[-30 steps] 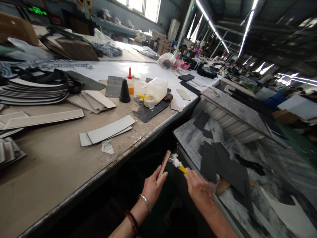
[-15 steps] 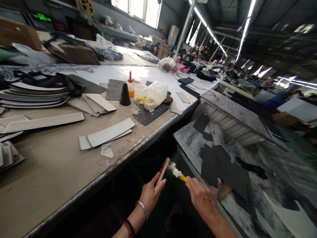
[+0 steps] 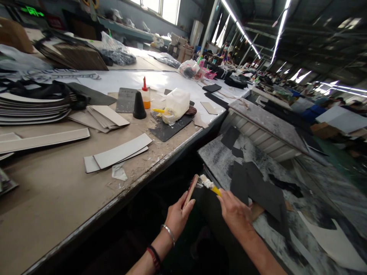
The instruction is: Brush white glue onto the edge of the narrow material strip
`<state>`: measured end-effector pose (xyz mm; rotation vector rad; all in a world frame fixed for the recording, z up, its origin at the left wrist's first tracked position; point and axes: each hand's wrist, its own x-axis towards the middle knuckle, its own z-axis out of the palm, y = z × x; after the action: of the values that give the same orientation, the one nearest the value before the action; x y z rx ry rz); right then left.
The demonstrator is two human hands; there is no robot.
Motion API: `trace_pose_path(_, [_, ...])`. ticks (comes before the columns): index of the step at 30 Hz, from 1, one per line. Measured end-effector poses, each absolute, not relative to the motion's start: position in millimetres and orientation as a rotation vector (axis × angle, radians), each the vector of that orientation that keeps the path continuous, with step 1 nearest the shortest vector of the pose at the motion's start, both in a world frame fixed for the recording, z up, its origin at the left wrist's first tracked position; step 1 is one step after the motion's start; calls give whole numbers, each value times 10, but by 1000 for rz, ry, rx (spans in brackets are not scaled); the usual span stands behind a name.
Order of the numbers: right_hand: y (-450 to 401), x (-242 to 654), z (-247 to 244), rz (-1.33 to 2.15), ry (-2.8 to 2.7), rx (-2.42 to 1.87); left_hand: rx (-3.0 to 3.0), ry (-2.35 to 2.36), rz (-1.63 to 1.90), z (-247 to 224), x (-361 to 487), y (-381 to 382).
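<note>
Between the table and the lower bench, my left hand (image 3: 177,215) grips a flat, wood-coloured piece (image 3: 190,191) with a reddish side, tilted upward. What kind of thing it is I cannot make out. My right hand (image 3: 235,211) is closed around the handle of a yellow-handled brush (image 3: 216,190). White, clumpy stuff cakes the brush's head, which is at or against the right side of the wooden piece. Some thin, bristle-like strands show between the two. Both hands are in the air, clear of the table edge.
On the table (image 3: 54,183) lie pale strips (image 3: 123,151), a black cone (image 3: 139,106), a red-tipped bottle (image 3: 146,95) and a white plastic container (image 3: 177,103). Stacked curved pieces (image 3: 31,109) are at left. Dark sheets (image 3: 262,189) cover part of the right bench.
The view has shifted slightly, so the table things appear farther left. Both hands keep their holds; the brush head has moved up a little along the wooden piece.
</note>
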<state>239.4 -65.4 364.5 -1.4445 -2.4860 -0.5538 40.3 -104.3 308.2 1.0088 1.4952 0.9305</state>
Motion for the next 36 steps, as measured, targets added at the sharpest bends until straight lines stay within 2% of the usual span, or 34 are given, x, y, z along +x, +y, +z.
trace_pose_path(5, [-824,2339,3510,-499,-2675,-1261,1018,1497,963,3044,342,-1043])
trace_pose_path(11, [-740,2395,3575,-599,-2496,-1461,1031,1492,946,3088,361,-1028])
trace_pose_path(16, [-878,2303,3473,-478,-2725,-1130,1010,1509,963,3119,341,-986])
trace_pose_path(20, [-805,2451,3565,-585,-2515,-1226,994,1528,970,3115,259,-1006])
trace_pose_path(26, [-675,2623,3730,-427,-2406,-1219,1041,1536,1018,3142,224,-1080])
trace_pose_path(36, [-685,2422,3708,-665,-2482,-1350,1090,1450,1058,3233,336,-1127])
